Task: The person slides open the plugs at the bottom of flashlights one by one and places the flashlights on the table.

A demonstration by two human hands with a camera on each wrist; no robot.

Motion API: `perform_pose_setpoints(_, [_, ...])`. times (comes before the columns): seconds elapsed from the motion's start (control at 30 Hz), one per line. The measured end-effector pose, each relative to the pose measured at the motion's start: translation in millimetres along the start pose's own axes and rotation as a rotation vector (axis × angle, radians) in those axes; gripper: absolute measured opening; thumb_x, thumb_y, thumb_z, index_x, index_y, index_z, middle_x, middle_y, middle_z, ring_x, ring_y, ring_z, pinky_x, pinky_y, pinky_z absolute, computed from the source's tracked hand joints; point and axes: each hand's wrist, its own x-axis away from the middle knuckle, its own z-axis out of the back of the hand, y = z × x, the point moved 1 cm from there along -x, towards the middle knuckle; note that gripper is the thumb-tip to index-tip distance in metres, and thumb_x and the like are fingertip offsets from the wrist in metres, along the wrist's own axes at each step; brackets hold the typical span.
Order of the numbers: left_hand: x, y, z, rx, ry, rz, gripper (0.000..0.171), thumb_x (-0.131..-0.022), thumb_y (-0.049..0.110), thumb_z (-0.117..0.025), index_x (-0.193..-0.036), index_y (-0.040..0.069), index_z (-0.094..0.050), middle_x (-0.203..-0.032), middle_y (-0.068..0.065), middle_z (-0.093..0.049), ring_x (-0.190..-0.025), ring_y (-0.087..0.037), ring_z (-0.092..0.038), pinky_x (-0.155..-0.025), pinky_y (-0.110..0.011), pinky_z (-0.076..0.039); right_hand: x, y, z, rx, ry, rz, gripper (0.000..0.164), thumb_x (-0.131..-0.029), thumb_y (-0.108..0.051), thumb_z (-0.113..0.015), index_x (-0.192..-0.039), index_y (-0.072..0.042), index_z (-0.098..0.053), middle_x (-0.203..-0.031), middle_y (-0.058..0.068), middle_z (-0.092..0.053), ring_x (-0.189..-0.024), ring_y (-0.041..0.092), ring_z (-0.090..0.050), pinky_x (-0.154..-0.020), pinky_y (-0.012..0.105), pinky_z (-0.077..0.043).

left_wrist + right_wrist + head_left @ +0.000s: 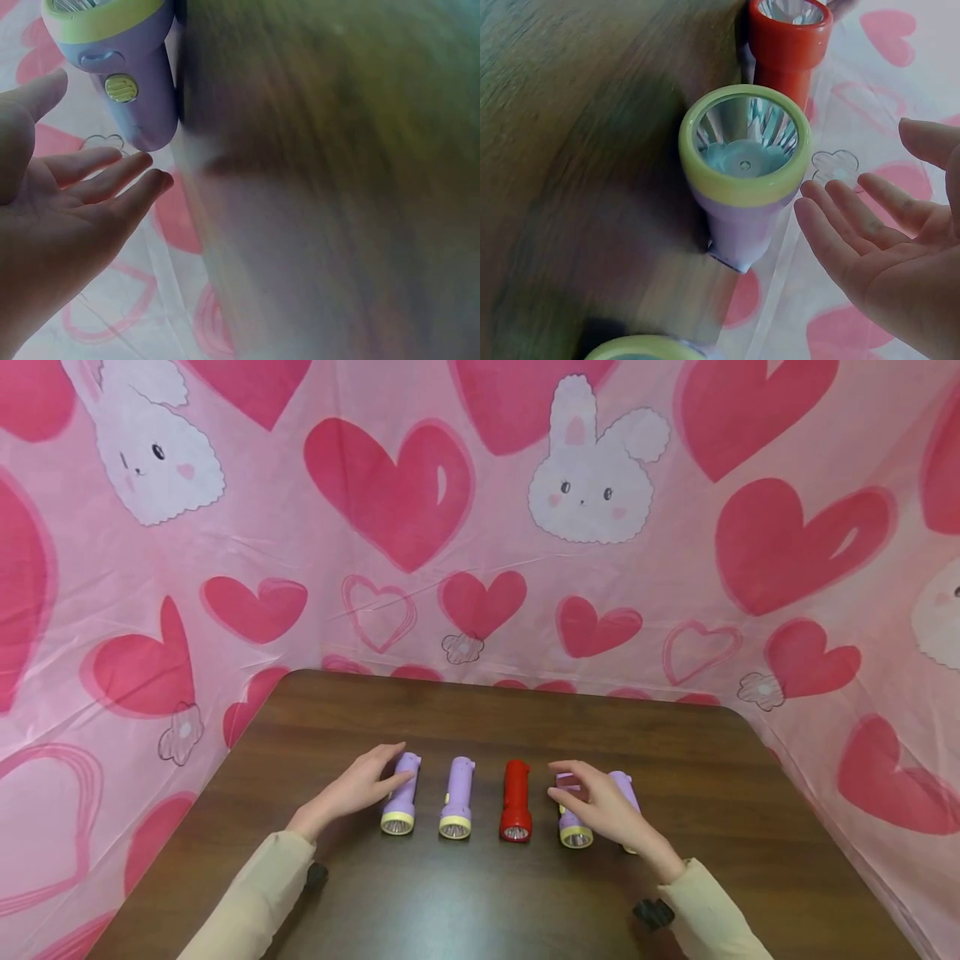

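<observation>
Several flashlights lie in a row on the table, lens ends toward me. My left hand (pixel 360 783) is beside the leftmost purple flashlight (pixel 405 789), fingers extended and loosely spread; the left wrist view shows its yellow switch (pixel 121 88). A second purple flashlight (pixel 458 792) and a red flashlight (pixel 516 793) lie between my hands. Over the right end, my right hand (pixel 600 806) is spread above a purple flashlight (pixel 576 835) with a yellow rim, partly hiding it. A dark pink flat piece (pixel 570 782) shows near its back end. Another purple flashlight (pixel 622 782) is mostly covered by that hand.
The brown wooden table (pixel 480 902) has rounded far corners. Pink cloth (pixel 480 543) with hearts and rabbits hangs around its back and sides. A dark band (pixel 654 913) shows by the right sleeve, another dark piece (pixel 316 877) by the left.
</observation>
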Motion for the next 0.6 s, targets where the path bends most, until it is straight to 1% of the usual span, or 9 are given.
perform_pose_setpoints(0.23, [-1.7, -0.5, -2.5, 0.032, -0.009, 0.021, 0.066, -0.097, 0.036, -0.061, -0.146, -0.005, -0.041, -0.145, -0.026, -0.050, -0.133, -0.041, -0.050, -0.109, -0.059, -0.041, -4, -3, -2, 0.035, -0.031, -0.016, 0.042, -0.092, -0.020, -0.070, -0.128, -0.002, -0.059, -0.127, 0.023, -0.064, -0.109, 0.038, -0.068, -0.092, 0.048, -0.056])
perform_pose_setpoints(0.37, [-1.8, 1.4, -2.0, 0.047, -0.009, 0.026, 0.066, -0.097, 0.035, -0.061, -0.145, -0.005, -0.042, -0.144, -0.027, -0.051, -0.132, -0.042, -0.051, -0.108, -0.058, -0.042, -7, -4, -4, 0.031, -0.035, -0.003, 0.042, -0.092, -0.021, -0.070, -0.127, -0.002, -0.060, -0.126, 0.023, -0.064, -0.106, 0.036, -0.069, -0.091, 0.047, -0.056])
perform_pose_setpoints(0.5, [-2.2, 1.0, -1.8, 0.048, -0.004, 0.027, 0.066, -0.097, 0.035, -0.062, -0.144, -0.006, -0.042, -0.142, -0.028, -0.052, -0.128, -0.041, -0.054, -0.106, -0.057, -0.045, -10, -6, -8, 0.036, -0.044, 0.017, 0.041, -0.093, -0.022, -0.069, -0.127, -0.001, -0.060, -0.124, 0.022, -0.065, -0.104, 0.030, -0.070, -0.090, 0.045, -0.057])
perform_pose_setpoints(0.6, [-2.7, 0.5, -2.6, 0.041, -0.002, 0.020, 0.065, -0.097, 0.035, -0.062, -0.143, -0.008, -0.043, -0.140, -0.029, -0.053, -0.125, -0.041, -0.056, -0.103, -0.055, -0.048, -12, -9, -11, 0.035, -0.055, 0.027, 0.041, -0.094, -0.021, -0.068, -0.127, 0.001, -0.059, -0.124, 0.022, -0.065, -0.104, 0.029, -0.070, -0.090, 0.045, -0.057])
